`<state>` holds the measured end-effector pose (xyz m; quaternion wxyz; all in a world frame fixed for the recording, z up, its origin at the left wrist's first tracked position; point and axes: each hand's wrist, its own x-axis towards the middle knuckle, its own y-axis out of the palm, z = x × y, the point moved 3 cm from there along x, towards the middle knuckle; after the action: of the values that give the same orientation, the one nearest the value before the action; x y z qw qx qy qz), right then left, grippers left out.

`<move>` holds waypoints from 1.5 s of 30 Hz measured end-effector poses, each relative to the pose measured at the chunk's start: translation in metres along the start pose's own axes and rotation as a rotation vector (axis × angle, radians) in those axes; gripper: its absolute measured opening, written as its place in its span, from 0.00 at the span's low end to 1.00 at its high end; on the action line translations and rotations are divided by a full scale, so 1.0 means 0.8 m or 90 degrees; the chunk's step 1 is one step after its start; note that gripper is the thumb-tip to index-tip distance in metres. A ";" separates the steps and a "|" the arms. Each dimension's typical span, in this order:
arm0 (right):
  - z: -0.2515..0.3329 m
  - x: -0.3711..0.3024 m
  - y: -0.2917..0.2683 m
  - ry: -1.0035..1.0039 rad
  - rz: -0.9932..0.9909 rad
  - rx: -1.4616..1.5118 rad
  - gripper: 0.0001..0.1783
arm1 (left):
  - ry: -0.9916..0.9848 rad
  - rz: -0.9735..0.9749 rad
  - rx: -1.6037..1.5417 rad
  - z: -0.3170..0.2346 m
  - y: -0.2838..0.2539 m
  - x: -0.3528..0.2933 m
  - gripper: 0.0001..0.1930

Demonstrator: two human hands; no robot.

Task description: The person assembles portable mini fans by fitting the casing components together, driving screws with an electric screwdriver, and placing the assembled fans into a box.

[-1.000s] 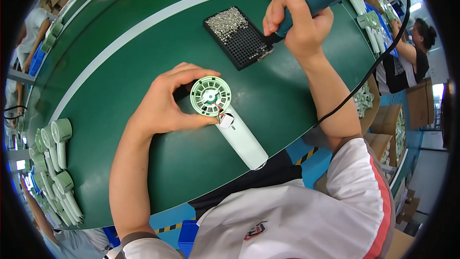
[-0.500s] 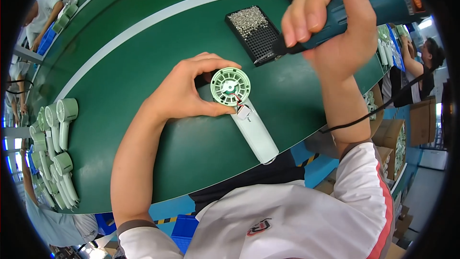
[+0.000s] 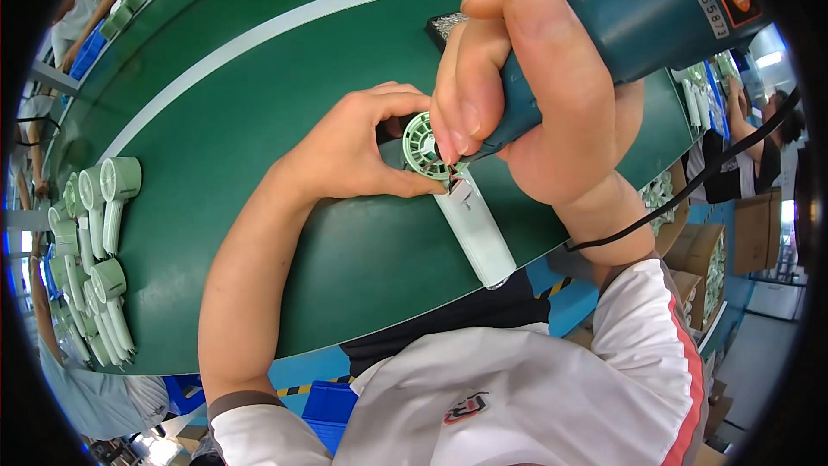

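green conveyor belt (image 3: 259, 129), cardboard boxes (image 3: 759, 229)

- Your one view sits on your head, left of a pair, looking steeply down at the green belt (image 3: 259, 147).
- It rides close: your right hand (image 3: 552, 112) and left hand (image 3: 354, 151) fill the centre.
- Fisheye bending curves the belt's edges toward the rim.

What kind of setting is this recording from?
Most likely a factory assembly line: a long green conveyor belt, a batch of identical pale green handheld fans waiting at its edge, and the right hand working a corded electric screwdriver.
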<state>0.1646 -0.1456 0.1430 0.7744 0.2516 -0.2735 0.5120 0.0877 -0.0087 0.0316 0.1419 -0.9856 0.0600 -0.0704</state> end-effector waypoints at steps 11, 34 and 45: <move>-0.016 -0.017 0.016 -0.017 -0.057 -0.151 0.09 | 0.028 -0.016 0.028 0.009 0.001 0.005 0.31; 0.000 -0.023 -0.001 0.032 0.016 -0.018 0.06 | 0.053 -0.061 -0.001 -0.011 -0.002 -0.005 0.34; -0.015 -0.027 -0.119 -0.015 -0.176 -0.224 0.07 | 0.028 -0.007 0.078 -0.010 0.002 0.001 0.34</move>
<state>0.2482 -0.1854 0.1092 0.8658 0.1536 -0.3310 0.3423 0.0873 -0.0123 0.0392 0.2001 -0.9736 0.0529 -0.0963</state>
